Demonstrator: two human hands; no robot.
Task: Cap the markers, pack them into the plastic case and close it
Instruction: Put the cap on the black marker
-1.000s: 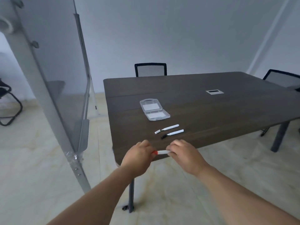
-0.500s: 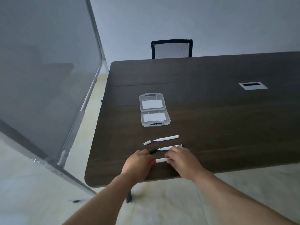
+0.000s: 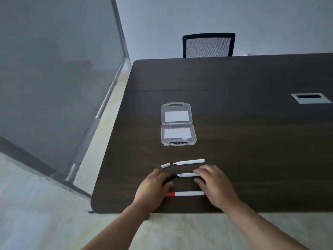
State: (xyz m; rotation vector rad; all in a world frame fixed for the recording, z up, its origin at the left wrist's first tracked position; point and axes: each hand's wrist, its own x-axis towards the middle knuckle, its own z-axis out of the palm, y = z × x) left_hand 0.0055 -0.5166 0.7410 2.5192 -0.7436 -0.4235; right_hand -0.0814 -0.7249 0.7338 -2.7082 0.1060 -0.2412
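A clear plastic case [image 3: 178,124] lies open and flat on the dark table [image 3: 252,141]. In front of it rests an uncapped white marker [image 3: 189,162] with its white cap [image 3: 165,165] loose at its left. My left hand [image 3: 153,188] grips a black cap [image 3: 170,178]. My right hand [image 3: 214,184] has its fingers on the body of a second uncapped white marker [image 3: 187,175], whose tip points at the black cap. A capped marker with a red cap [image 3: 183,193] lies on the table between my hands, near the front edge.
A large glass board on a metal frame [image 3: 100,112] stands left of the table. A black mesh chair [image 3: 209,45] sits at the far side. A cable slot [image 3: 310,97] is set into the table at the right.
The red-capped marker, held in both hands before, now lies on the table. My left hand has taken the black cap and my right hand has moved onto the second marker. The view has tilted down.
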